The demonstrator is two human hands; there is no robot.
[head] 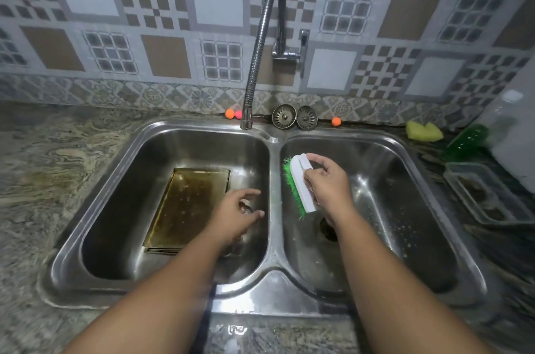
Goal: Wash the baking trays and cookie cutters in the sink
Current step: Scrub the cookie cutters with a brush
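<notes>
Two bare forearms reach from the speckled stone counter (43, 180) over a double-bowl steel sink (272, 281). The right hand (327, 183), above the right bowl, grips a brush (301, 183) with a smooth white block back and stiff green bristles, its fingers curled round the back. The left hand (240, 212) hangs in the left bowl with its fingers loosely curled. Blur hides whether it holds anything. Just left of it a rectangular, brown-stained baking tray (188, 203) lies flat on the bowl floor. A ribbed, flexible metal tap (260, 49) arches above.

baking tray (188, 203) corner hidden behind left forearm (173, 281).
</notes>
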